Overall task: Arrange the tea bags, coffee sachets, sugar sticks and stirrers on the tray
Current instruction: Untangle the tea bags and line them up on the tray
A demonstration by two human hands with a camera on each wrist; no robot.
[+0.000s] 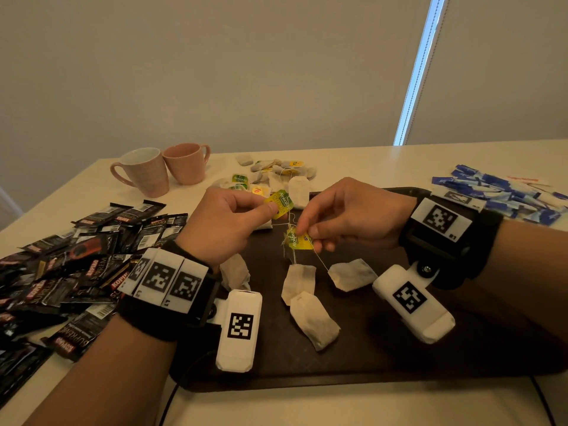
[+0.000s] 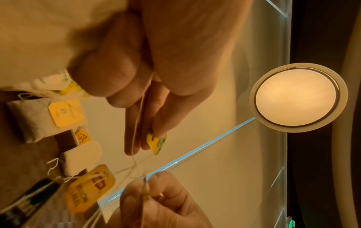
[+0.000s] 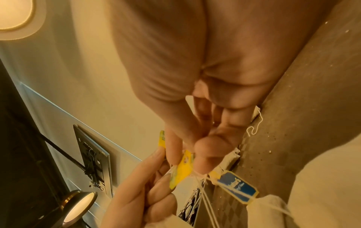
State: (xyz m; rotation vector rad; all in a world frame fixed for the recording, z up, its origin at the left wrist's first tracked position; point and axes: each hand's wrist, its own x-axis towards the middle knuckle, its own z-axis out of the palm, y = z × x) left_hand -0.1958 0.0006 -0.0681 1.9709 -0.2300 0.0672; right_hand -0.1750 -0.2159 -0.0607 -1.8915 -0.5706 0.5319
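Observation:
Over the dark tray (image 1: 399, 348) my left hand (image 1: 275, 207) pinches a yellow-green tea tag (image 1: 281, 202). My right hand (image 1: 307, 233) pinches a second yellow tag (image 1: 299, 241) just below it. Thin strings (image 1: 289, 222) knot together between the two tags and run down to tea bags (image 1: 299, 282) lying on the tray. In the left wrist view my left hand (image 2: 154, 138) holds its tag (image 2: 156, 143) by the fingertips. The right wrist view shows my right hand (image 3: 187, 157) on its yellow tag (image 3: 181, 171), close to the left fingers (image 3: 156, 155).
Black coffee sachets (image 1: 61, 265) lie heaped on the table at the left. Blue sugar sticks (image 1: 498, 192) are piled at the right. Loose tea bags (image 1: 276, 170) sit behind the tray, and two pink mugs (image 1: 144, 170) stand at the back left.

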